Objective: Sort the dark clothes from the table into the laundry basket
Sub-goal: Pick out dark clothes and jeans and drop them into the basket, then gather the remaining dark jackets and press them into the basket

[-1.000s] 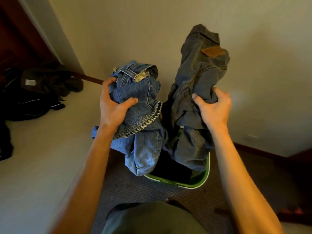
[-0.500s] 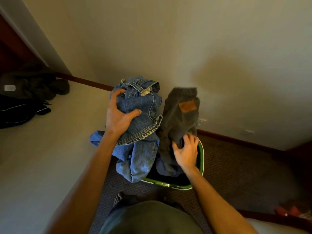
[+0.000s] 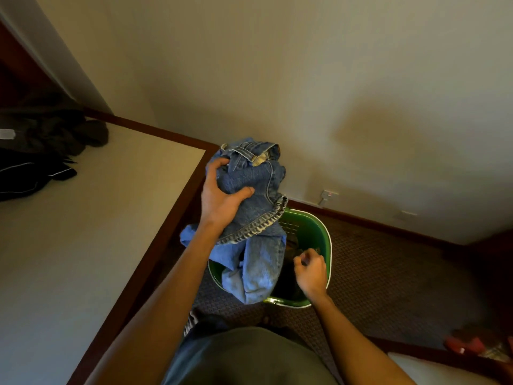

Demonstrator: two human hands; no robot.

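You have two hands in view: your left hand (image 3: 222, 201) and your right hand (image 3: 311, 272). You have one pair of blue jeans (image 3: 255, 226), bunched up. There is one green laundry basket (image 3: 319, 232) on the carpet, with dark fabric inside it that you cannot count as separate pieces. One tabletop (image 3: 97, 232) stands to your left. At its far corner lies one heap of dark clothes (image 3: 41, 151); how many garments make it up cannot be told. One wall socket (image 3: 329, 195) sits low on the wall. One blurred red thing (image 3: 469, 344) lies at the far right.
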